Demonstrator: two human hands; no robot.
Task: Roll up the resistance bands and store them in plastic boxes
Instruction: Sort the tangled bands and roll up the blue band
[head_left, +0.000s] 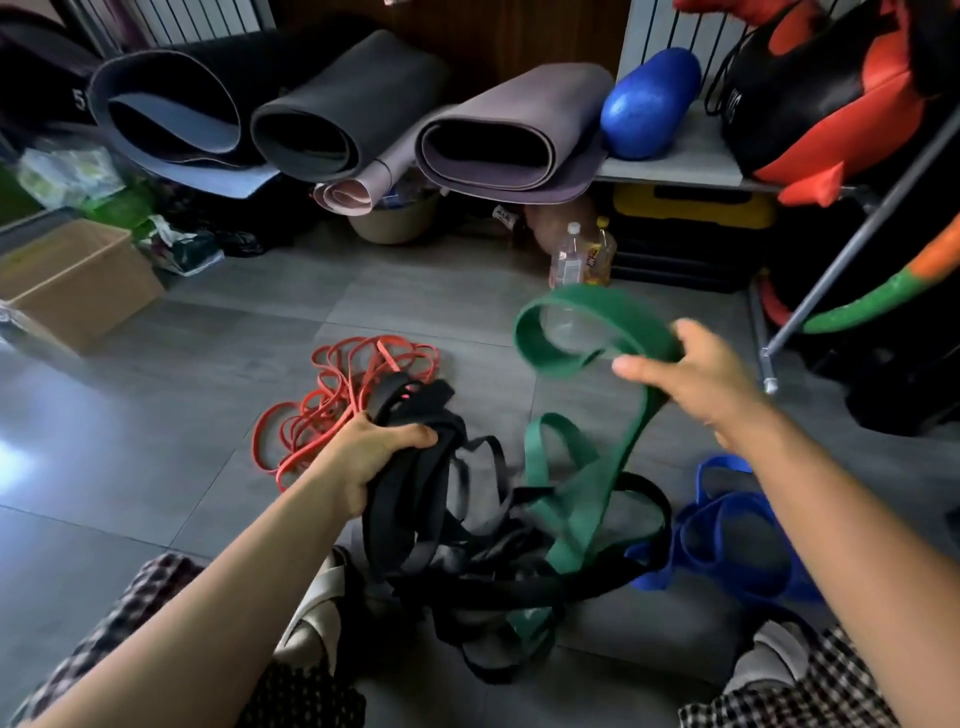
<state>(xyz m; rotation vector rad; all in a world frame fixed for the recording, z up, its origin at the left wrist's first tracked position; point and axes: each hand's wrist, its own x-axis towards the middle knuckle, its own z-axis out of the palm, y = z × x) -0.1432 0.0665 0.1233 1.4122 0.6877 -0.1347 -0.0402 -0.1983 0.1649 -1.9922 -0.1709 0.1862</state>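
Note:
A tangle of black resistance bands lies on the grey floor between my feet. My left hand grips a bunch of these black bands near their top. A wide green band runs up out of the tangle, and my right hand holds it raised in the air, its end looping to the left. Thin red bands lie in a loose pile behind the black ones. Blue bands lie on the floor at the right. No plastic box is plainly visible.
Rolled mats and a blue roller lie on a low shelf at the back. Two bottles stand on the floor beyond the green band. A cardboard box is at the left, a metal rack leg at the right.

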